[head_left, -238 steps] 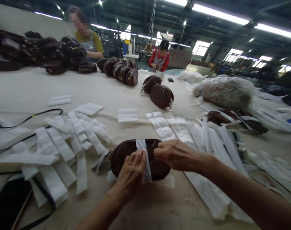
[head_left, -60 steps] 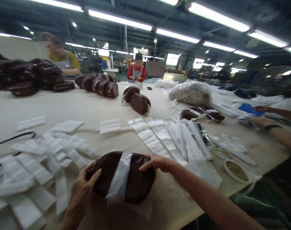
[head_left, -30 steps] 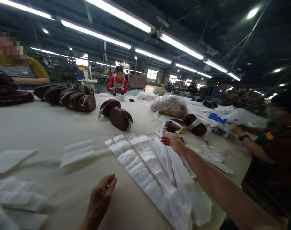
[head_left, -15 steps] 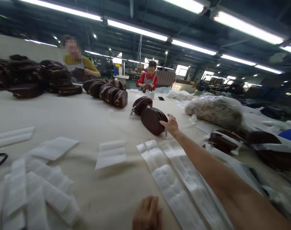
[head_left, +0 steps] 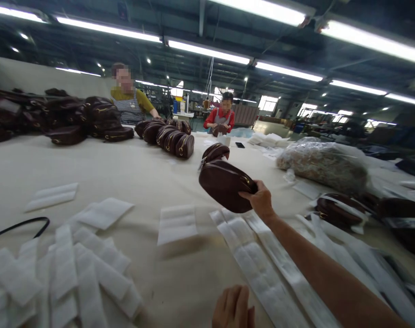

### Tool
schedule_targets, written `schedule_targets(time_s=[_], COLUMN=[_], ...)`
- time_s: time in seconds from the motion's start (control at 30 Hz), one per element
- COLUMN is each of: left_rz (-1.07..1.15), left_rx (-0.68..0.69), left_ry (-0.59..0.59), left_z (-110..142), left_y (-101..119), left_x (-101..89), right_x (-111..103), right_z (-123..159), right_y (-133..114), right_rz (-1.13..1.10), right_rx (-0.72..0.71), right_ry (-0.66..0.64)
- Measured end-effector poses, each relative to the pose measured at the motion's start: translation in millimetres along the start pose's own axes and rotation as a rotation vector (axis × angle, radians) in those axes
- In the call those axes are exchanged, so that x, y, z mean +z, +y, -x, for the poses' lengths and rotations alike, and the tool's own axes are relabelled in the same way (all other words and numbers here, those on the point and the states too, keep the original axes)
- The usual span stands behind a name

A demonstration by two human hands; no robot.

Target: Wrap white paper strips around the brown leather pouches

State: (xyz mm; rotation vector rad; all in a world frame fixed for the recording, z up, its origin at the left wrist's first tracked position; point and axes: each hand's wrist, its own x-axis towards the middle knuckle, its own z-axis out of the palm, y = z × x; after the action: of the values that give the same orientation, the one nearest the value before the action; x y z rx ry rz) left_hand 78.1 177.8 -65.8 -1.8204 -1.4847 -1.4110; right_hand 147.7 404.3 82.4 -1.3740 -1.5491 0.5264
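- Far left, one pile of dark bags [head_left: 69,116], too jumbled to count; nearer me, three separate white pads [head_left: 177,224].
- Now one brown bag [head_left: 224,186], tilted above the table [head_left: 125,168], its end pinched in my right hand [head_left: 260,200]; one upright bag [head_left: 215,151] behind.
- Low down, my left hand [head_left: 233,309] curls, grip unclear to me.
- Right side: one plastic-wrapped bundle [head_left: 323,164], at least two banded bags [head_left: 340,210].

Bare hands [head_left: 261,200], bare right forearm [head_left: 309,259]
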Motion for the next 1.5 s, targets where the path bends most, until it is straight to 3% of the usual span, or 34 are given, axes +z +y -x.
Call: schedule_targets(time_s=[0.2,0.27,0.33,0.43,0.57,0.67,0.77,0.9,1.0,1.1,1.23,1.43,1.5], left_rz=[0.111,0.137,0.164,0.146,0.041,-0.016,-0.106,-0.144,-0.165,-0.214,-0.235,-0.260,-0.310], left_rx=[0.139,0.146,0.094,0.143,0.303,0.321,0.318,0.342,0.309,0.244,0.197,0.088,0.067], left_ry=[0.144,0.076,-0.084,-0.282,-0.246,-0.279,-0.319,-0.349,-0.361,-0.417,-0.479,-0.459,-0.502], left_z=[-77.7,-95.0,-101.1,-92.1,-71.5,-64.8,-63.9,-65.6,-68.8,-71.7,-70.4,-65.9,-71.3], left_y=[21.0,30.0,37.7,44.7,45.1,42.0,37.6,27.9,19.7,13.6,12.1,20.2,20.6], left_x=[-96.3,-124.9,-144.8,-159.0,-164.5,-167.8,-170.2,-172.2,-175.8,-180.3,-183.3,-184.5,-185.1], right_x=[-78.6,-99.7,-117.1,-136.5,-147.2,-143.8,-135.3,-128.5,-130.7,-133.4,-130.8,-132.2,-135.4], right_z=[142.9,187.9,222.7,252.9,266.7,270.3,271.5,270.5,269.6,270.7,271.7,261.4,257.1], right_y=[-21.8,-18.0,-12.0,-6.9,-14.0,-25.7,-34.9,-38.1,-34.9,-30.2,-24.7,-21.1,-21.6], right_rz=[-0.201,-0.168,-0.115,-0.043,0.135,0.231,0.292,0.372,0.324,0.253,0.333,0.340,0.317], right_rx=[-0.019,-0.005,-0.035,-0.232,-0.724,-0.881,-0.837,-0.713,-0.669,-0.642,-0.603,-0.630,-0.640], right_ry=[-0.399,-0.492,-0.541,-0.502,-0.245,-0.229,-0.244,-0.368,-0.409,-0.346,-0.226,-0.372,-0.422])
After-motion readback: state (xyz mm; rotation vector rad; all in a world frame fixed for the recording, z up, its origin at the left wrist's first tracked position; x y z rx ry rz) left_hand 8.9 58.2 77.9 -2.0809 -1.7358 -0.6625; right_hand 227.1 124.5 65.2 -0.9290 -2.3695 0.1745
